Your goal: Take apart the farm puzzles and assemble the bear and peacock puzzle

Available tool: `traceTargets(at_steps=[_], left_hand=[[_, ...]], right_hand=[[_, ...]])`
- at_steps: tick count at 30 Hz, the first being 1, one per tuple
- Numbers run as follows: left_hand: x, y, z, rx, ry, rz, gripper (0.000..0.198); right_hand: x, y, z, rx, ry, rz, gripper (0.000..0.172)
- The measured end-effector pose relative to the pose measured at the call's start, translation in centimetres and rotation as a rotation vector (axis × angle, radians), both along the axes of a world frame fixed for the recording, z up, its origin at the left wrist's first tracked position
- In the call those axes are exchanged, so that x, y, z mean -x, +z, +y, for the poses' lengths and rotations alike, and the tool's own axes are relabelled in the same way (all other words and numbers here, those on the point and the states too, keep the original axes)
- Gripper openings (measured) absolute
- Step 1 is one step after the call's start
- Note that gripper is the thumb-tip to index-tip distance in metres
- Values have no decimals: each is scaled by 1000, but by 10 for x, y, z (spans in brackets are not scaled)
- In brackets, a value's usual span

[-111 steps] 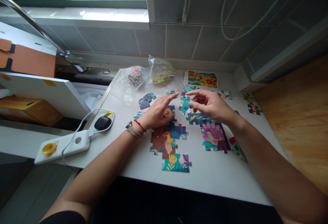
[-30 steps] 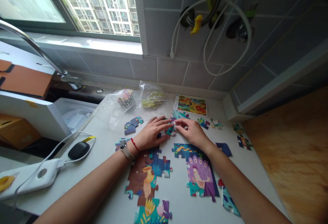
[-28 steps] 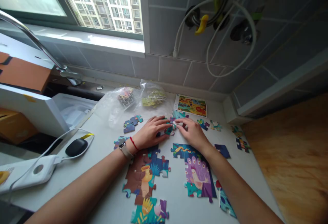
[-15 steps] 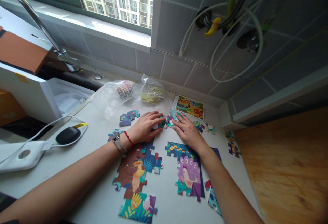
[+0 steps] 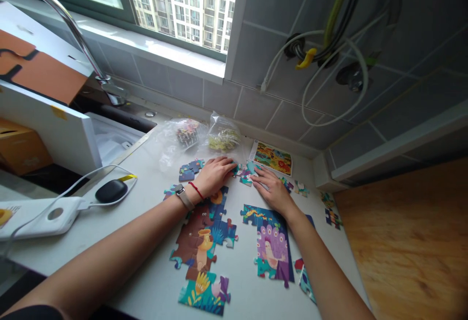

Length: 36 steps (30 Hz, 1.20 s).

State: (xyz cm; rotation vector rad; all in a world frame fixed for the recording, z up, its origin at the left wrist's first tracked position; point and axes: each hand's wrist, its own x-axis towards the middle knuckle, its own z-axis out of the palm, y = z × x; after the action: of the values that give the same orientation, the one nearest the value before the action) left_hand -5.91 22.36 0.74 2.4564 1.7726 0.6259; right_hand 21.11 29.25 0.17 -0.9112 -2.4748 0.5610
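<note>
Atop the white counter [image 5: 237, 271], left hand [image 5: 215, 176] and right hand [image 5: 272, 190] are resting open, gripping nothing, beside light, stiff cardboard jigsaw pieces [image 5: 245, 173], best lifted by their edges.

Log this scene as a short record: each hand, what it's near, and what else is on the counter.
Left hand: flat, fingertips at a small cluster of jigsaw pieces
Right hand: flat, fingertips at the same cluster
Left wrist: wristband, red string
Part-built sections: brown section, peacock section
Behind the cluster: picture card, two plastic bags of pieces
Surface: white worktop
</note>
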Motion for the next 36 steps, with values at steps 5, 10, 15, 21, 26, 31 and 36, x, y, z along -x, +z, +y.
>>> traceTargets(at_steps=[5,10,15,21,26,31,36], left_hand=[[-1,8,21,12,-16,12,31],[-6,7,30,-6,-41,8,38],[-7,-1,30,-33,-21,-12,38],[-4,-6,29,-59,-24,-10,36],[-3,-5,28,-73,-40,-24,33],[-3,-3,26,-65,-55,-19,33],[-7,0,23,-56,-13,-21,33]], right_hand=[[1,-4,0,-29,-7,41,29],[1,-4,0,-33,-4,60,28],[0,-4,0,-20,-7,64,28],[1,-4,0,15,-34,84,27],[3,-4,-2,16,-128,71,36],[5,-3,-4,35,-181,20,54],[4,-4,-4,28,-201,19,52]])
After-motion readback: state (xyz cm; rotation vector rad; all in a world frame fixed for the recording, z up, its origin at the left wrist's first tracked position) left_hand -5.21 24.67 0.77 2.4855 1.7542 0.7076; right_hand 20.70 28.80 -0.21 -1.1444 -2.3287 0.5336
